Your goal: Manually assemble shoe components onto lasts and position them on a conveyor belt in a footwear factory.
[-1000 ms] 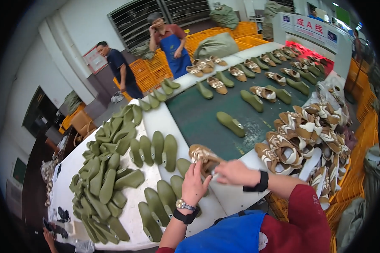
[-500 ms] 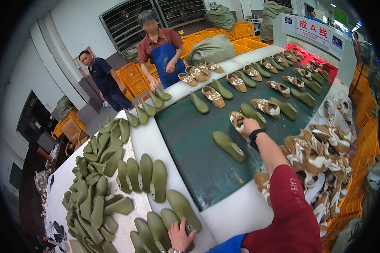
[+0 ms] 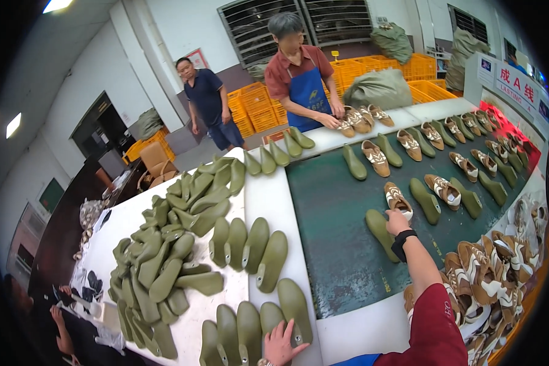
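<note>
My left hand (image 3: 282, 346) lies with fingers spread over a row of olive-green shoe lasts at the near edge. Its fingertips touch the tall last (image 3: 295, 311) at the row's right end. On the dark green belt (image 3: 341, 274), my right hand (image 3: 398, 221) has its fingers closed at the heel of a brown and white shoe (image 3: 395, 196). The shoe stands with its toe pointing away from me. Left of that hand lies a single green last (image 3: 381, 235); another green last (image 3: 425, 200) lies to the right of the shoe.
Many lasts are heaped (image 3: 158, 268) on the white table at left. Shoes pile up (image 3: 482, 274) at right. Farther along the belt, shoes and lasts alternate in rows. Across it, a co-worker in a blue apron (image 3: 308, 91) handles shoes; another person (image 3: 206, 100) stands behind.
My view has swung left, so everything sits farther right in it. My right hand has come from the shoe's opening to its heel. The aproned co-worker's hand has gone from the lasts to the shoes.
</note>
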